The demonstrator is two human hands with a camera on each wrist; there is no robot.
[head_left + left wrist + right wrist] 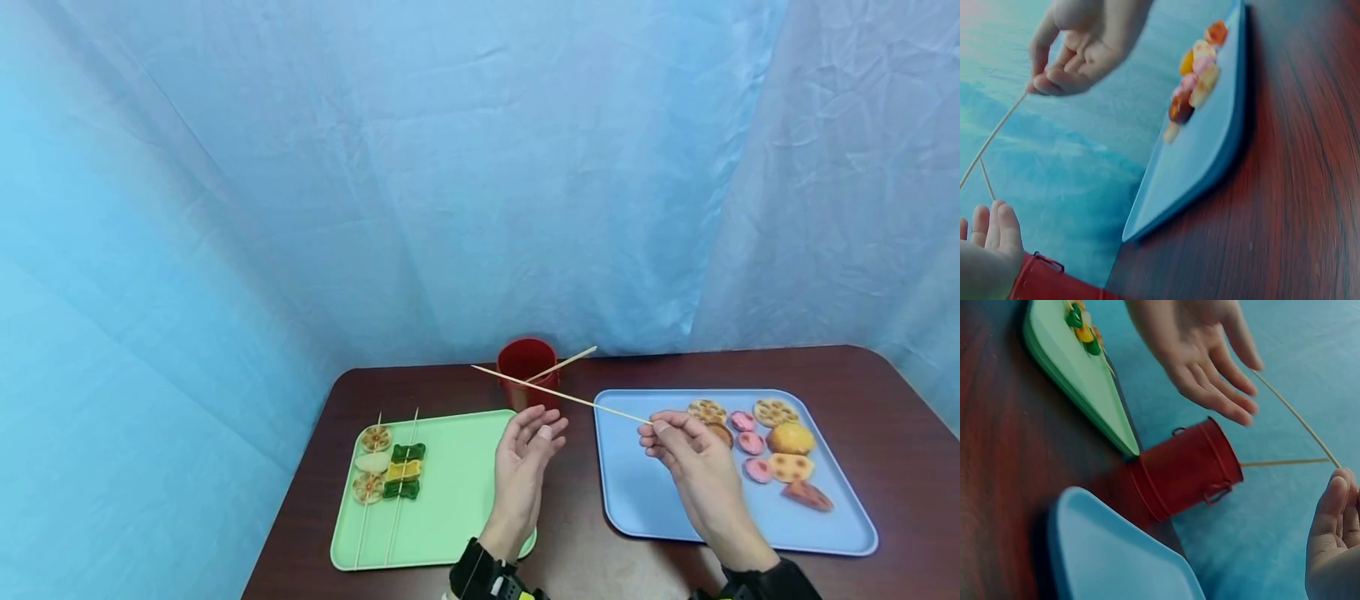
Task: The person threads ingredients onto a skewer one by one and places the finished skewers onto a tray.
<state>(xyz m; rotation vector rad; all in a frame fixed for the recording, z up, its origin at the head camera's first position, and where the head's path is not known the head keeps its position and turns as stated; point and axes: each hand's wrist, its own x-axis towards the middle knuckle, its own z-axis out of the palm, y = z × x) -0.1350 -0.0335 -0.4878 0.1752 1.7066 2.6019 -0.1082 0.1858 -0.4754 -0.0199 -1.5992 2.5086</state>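
Note:
A thin wooden skewer (561, 393) slants across the middle of the head view. My right hand (701, 467) pinches its lower right end between thumb and fingers, over the blue tray (645, 492). My left hand (521, 471) is raised with the palm turned up, fingers loose and holding nothing, just below the skewer. Behind it stands a red bucket-like cup (1188, 465) with small side handles. Another wooden stick (577, 358) leans out of the cup. On the green tray (465, 500) lie a skewer with lotus-like slices (368, 487) and one with green and yellow pieces (403, 471).
Toy-like food pieces lie on the right half of the blue tray: pink rounds (751, 442), a yellow lump (791, 438), lotus-like slices (776, 412) and a brownish-red wing shape (807, 496). A blue cloth (525, 167) hangs behind the dark wooden table (577, 533).

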